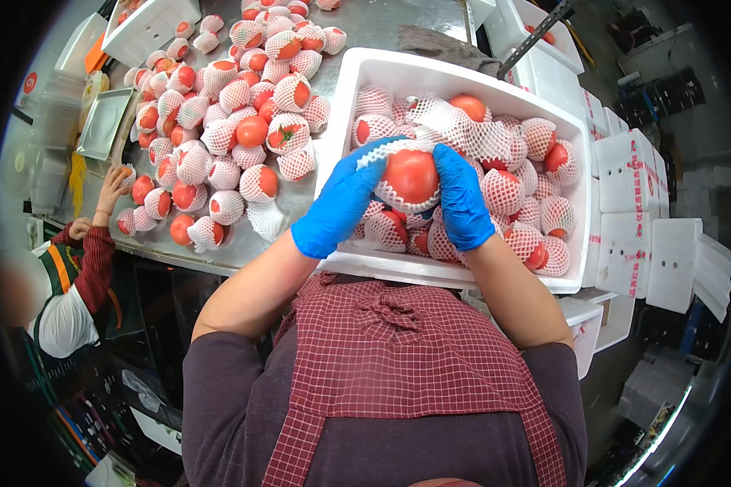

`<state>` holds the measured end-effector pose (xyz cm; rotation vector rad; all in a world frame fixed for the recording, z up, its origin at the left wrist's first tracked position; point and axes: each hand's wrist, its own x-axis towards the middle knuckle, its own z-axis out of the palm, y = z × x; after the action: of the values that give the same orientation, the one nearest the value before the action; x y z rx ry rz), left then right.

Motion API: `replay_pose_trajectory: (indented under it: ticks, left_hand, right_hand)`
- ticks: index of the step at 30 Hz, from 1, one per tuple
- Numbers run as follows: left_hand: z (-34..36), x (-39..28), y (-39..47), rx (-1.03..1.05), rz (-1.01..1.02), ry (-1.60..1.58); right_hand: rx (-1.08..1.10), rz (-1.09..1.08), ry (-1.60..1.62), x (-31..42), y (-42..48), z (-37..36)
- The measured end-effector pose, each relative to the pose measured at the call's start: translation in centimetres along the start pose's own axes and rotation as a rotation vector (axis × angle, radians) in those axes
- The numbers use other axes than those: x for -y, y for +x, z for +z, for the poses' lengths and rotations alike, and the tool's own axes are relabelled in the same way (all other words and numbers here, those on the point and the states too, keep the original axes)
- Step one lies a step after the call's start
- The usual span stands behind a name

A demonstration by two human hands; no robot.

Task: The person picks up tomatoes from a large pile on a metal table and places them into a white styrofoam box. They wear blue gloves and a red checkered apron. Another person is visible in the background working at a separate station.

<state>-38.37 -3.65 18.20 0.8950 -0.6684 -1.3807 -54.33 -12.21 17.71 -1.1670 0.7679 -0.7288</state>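
Observation:
A large red tomato [410, 175] in a white foam net sleeve is held between both of my hands, above a white foam box [463, 72]. My left hand [346, 198], in a blue glove, grips its left side and the net's edge. On the right side presses my right hand [461, 198], gloved the same way. The box below holds many tomatoes in foam nets, such as one [502, 192] just right of my right hand. Loose foam nets [451, 122] lie on the tomatoes behind my hands. The fingertips under the held tomato are partly hidden.
Many netted tomatoes [225, 137] are heaped on the metal table [237, 243] to the left, some bare. A co-worker's hand [114, 189] reaches in at the table's left end. Stacked white foam boxes [624, 176] stand at the right. A grey cloth [448, 49] lies behind the box.

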Motion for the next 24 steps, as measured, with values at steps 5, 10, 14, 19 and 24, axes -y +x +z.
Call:
replay_pose_trajectory:
  ticks: [5, 10, 14, 19, 24]
  left_hand:
    - [-0.2, -0.4, -0.4, 0.1, -0.021, 0.053]
    - [-0.1, -1.7, -1.0, 0.069, 0.024, 0.004]
    - [-0.9, -2.4, -0.8, -0.074, 0.019, 0.032]
    - [-10.8, -6.5, 1.8, -0.301, 0.266, 0.328]
    - [-37.1, -6.0, 2.2, -0.82, 0.412, 0.759]
  right_hand:
    - [-0.039, 0.168, 0.195, 1.1, 0.5, 0.0]
    - [0.03, 0.107, 0.105, 0.4, 0.4, 1.2]
    - [0.181, 0.129, -0.194, 3.6, -0.7, 2.8]
    - [-0.197, -0.216, -0.437, 6.2, 4.7, -4.7]
    - [-0.269, -0.277, -0.974, 4.1, 10.4, -11.8]
